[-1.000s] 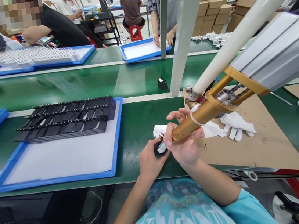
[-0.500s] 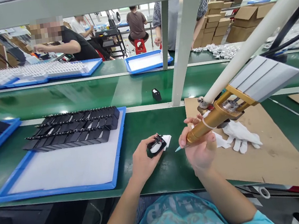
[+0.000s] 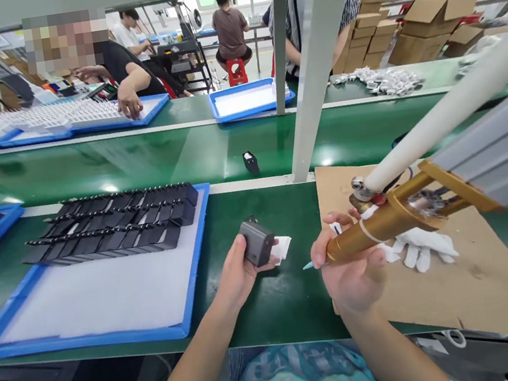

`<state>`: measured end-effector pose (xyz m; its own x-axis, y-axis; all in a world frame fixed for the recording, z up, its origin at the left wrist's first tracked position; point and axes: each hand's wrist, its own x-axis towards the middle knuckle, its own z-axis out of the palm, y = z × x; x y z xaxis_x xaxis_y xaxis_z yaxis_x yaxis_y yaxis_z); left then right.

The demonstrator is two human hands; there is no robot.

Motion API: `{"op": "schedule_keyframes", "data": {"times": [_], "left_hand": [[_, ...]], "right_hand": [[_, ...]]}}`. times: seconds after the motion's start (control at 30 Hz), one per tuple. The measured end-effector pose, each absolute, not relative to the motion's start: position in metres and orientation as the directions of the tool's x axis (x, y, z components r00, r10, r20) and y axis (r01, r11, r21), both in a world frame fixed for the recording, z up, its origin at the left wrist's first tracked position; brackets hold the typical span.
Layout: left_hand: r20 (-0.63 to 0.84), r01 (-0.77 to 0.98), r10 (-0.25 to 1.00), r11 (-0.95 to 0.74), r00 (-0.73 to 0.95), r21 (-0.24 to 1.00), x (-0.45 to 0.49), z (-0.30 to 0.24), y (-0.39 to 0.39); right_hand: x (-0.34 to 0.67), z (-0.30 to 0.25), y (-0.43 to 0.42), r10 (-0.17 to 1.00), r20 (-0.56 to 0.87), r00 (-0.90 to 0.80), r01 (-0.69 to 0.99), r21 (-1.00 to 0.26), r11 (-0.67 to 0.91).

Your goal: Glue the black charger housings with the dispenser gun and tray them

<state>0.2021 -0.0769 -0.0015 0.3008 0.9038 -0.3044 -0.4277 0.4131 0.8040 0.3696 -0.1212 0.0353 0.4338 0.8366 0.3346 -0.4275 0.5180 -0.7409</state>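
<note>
My left hand point(image 3: 237, 275) is closed around a small dark grey charger block point(image 3: 257, 242), held just above the green bench point(image 3: 257, 215). A scrap of white paper point(image 3: 283, 247) lies right behind the block. My right hand point(image 3: 352, 268) grips the gold barrel of a dispensing tool point(image 3: 381, 223) that hangs from a white tube and a grey arm at the right. The tool's thin pale tip point(image 3: 308, 265) points left and stands a short way clear of the block. To the left, a blue tray point(image 3: 112, 324) with a white liner holds rows of several black charger blocks point(image 3: 117, 223).
White gloves point(image 3: 420, 246) lie on a brown cardboard sheet point(image 3: 484, 284) right of my hand. One black block point(image 3: 250, 162) stands on the glossy conveyor strip. A grey post point(image 3: 312, 100) rises mid-bench. Other people work at far benches with blue trays point(image 3: 246, 100) and cardboard boxes.
My left hand has turned the block over, so its dark back faces up instead of its open side. The tool has drawn back to the right, away from the block.
</note>
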Motion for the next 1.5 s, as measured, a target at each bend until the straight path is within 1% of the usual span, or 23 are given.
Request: {"op": "schedule_keyframes", "data": {"times": [0.07, 0.13, 0.2, 0.27, 0.43, 0.63, 1.03, 1.1, 1.2, 1.3, 1.37, 1.5], "left_hand": [[-0.394, -0.489, 0.849, 0.525, 0.352, 0.697, 0.201, 0.002, -0.074], [-0.443, -0.533, 0.808, 0.589, 0.389, 0.607, 0.2, 0.007, -0.072], [-0.452, -0.564, 0.789, 0.614, 0.416, 0.553, 0.198, 0.01, -0.071], [-0.445, -0.58, 0.787, 0.616, 0.427, 0.533, 0.196, 0.011, -0.071], [-0.395, -0.571, 0.795, 0.606, 0.462, 0.553, 0.194, 0.01, -0.073], [-0.371, -0.567, 0.797, 0.602, 0.477, 0.562, 0.194, 0.012, -0.074], [-0.416, -0.61, 0.793, 0.608, 0.444, 0.508, 0.196, 0.016, -0.072], [-0.426, -0.618, 0.796, 0.603, 0.429, 0.504, 0.196, 0.016, -0.071], [-0.453, -0.624, 0.799, 0.596, 0.396, 0.506, 0.196, 0.015, -0.069], [-0.479, -0.633, 0.803, 0.584, 0.355, 0.509, 0.196, 0.015, -0.067], [-0.485, -0.646, 0.814, 0.561, 0.319, 0.517, 0.196, 0.016, -0.067], [-0.471, -0.662, 0.844, 0.509, 0.258, 0.55, 0.197, 0.016, -0.067]], "right_hand": [[0.37, 0.035, -0.122, 0.84, 0.322, 0.437, -0.433, -0.743, 0.51], [0.371, 0.036, -0.123, 0.845, 0.312, 0.434, -0.429, -0.754, 0.499], [0.371, 0.035, -0.123, 0.848, 0.31, 0.43, -0.415, -0.766, 0.491], [0.372, 0.035, -0.124, 0.845, 0.312, 0.434, -0.401, -0.773, 0.492], [0.371, 0.034, -0.123, 0.836, 0.309, 0.454, -0.391, -0.774, 0.498], [0.371, 0.033, -0.123, 0.831, 0.311, 0.461, -0.344, -0.801, 0.491], [0.372, 0.031, -0.122, 0.828, 0.3, 0.474, -0.368, -0.787, 0.496], [0.372, 0.029, -0.12, 0.798, 0.313, 0.516, -0.328, -0.788, 0.521], [0.373, 0.027, -0.114, 0.716, 0.351, 0.603, -0.205, -0.8, 0.564], [0.376, 0.027, -0.108, 0.645, 0.367, 0.67, -0.107, -0.812, 0.574], [0.381, 0.027, -0.103, 0.625, 0.343, 0.701, -0.089, -0.828, 0.554], [0.397, 0.026, -0.091, 0.632, 0.278, 0.724, -0.079, -0.876, 0.476]]}}
